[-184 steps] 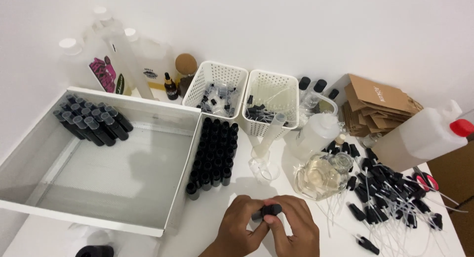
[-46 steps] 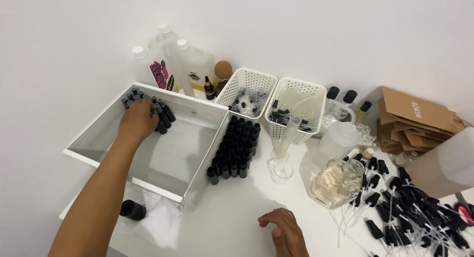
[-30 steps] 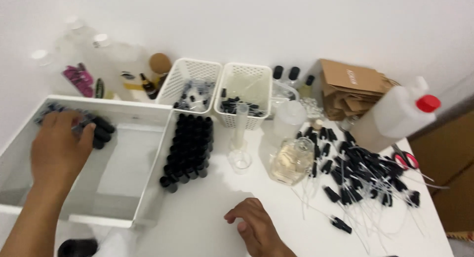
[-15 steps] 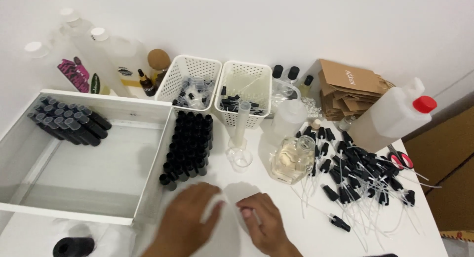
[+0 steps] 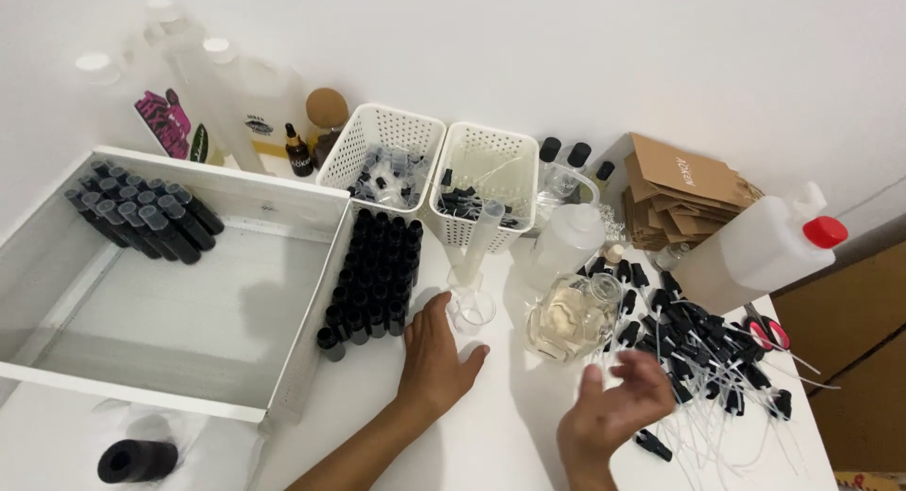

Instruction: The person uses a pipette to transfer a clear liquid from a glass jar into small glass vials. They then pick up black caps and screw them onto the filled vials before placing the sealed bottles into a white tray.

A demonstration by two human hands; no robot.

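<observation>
Black bottles [image 5: 376,279] on white table [image 5: 491,434]

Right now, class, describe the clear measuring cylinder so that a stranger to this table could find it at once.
Start at the two white perforated baskets against the back wall. Just in front of the right-hand one, beside the block of small black bottles, stands the measuring cylinder, close to the left hand. It is the only tall, thin, clear tube on a round foot, unlike the squat glass bottle of pale liquid beside it.
</observation>
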